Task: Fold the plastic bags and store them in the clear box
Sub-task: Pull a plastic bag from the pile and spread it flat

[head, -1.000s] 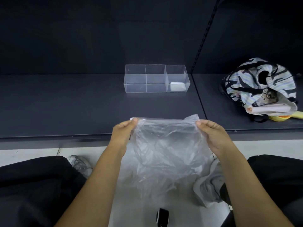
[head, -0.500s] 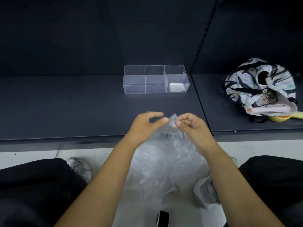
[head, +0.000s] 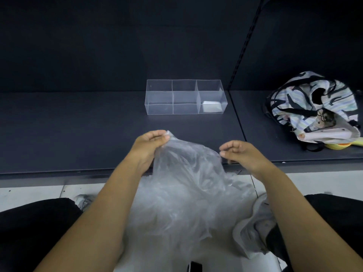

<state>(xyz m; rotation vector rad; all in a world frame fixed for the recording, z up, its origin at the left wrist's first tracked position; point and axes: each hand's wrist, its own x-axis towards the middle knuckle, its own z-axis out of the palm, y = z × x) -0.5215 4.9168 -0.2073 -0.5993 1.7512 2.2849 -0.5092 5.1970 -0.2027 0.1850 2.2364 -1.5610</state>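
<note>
Observed: left hand (head: 150,143), fingers pinching the top corner of the plastic bag (head: 186,183), held up over the front edge of the shelf (head: 78,134). The right hand (head: 243,154) has its fingers curled at the bag's right edge; cannot tell whether they grip it. The bag hangs crumpled over the lap, unfolded. The clear box (head: 157,103) sits further back on the shelf; its right compartment holds one folded white piece (head: 211,107), and the others look unfilled. Judgement: early stage. One bag apparently stored; this one not yet folded or stored.
</note>
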